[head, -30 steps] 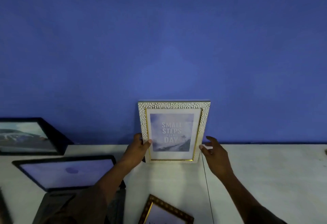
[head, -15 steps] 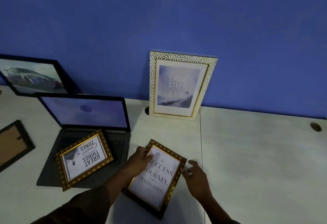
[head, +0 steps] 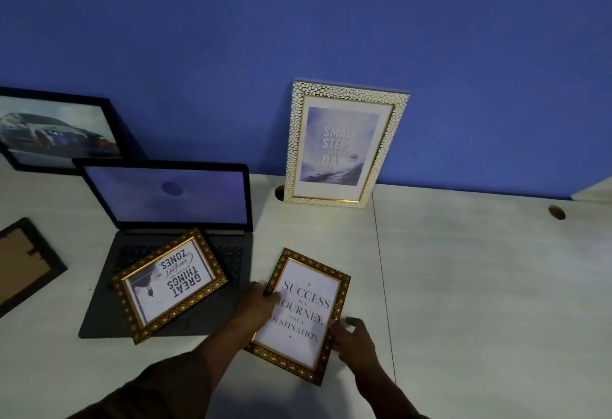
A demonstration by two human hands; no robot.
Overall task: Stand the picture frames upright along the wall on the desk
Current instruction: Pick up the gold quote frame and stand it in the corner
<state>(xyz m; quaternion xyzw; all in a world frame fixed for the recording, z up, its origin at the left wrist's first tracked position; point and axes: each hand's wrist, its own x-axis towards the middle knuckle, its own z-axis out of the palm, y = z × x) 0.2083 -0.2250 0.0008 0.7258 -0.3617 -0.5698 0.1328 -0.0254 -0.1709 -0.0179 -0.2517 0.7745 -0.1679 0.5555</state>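
Note:
A gold-framed "Success is a journey" picture (head: 303, 314) lies flat on the white desk (head: 480, 286). My left hand (head: 256, 304) grips its left edge and my right hand (head: 352, 339) holds its lower right edge. A white pebbled "Small steps" frame (head: 344, 145) stands upright against the blue wall (head: 298, 21). A second gold frame, "Great things" (head: 170, 282), lies tilted on the laptop keyboard. A black frame with a car picture (head: 56, 132) leans on the wall at far left. Another black frame (head: 23, 261) lies face down at the left edge.
An open laptop (head: 165, 219) sits left of centre with its screen lit. Cable holes (head: 556, 212) mark the desk near the wall. A seam (head: 381, 269) runs through the desk. A pale object (head: 596, 191) shows at the right edge.
My hands left the white pebbled frame, which now stands alone against the wall, and came down onto the "Success" frame. The view tilted down toward the desk.

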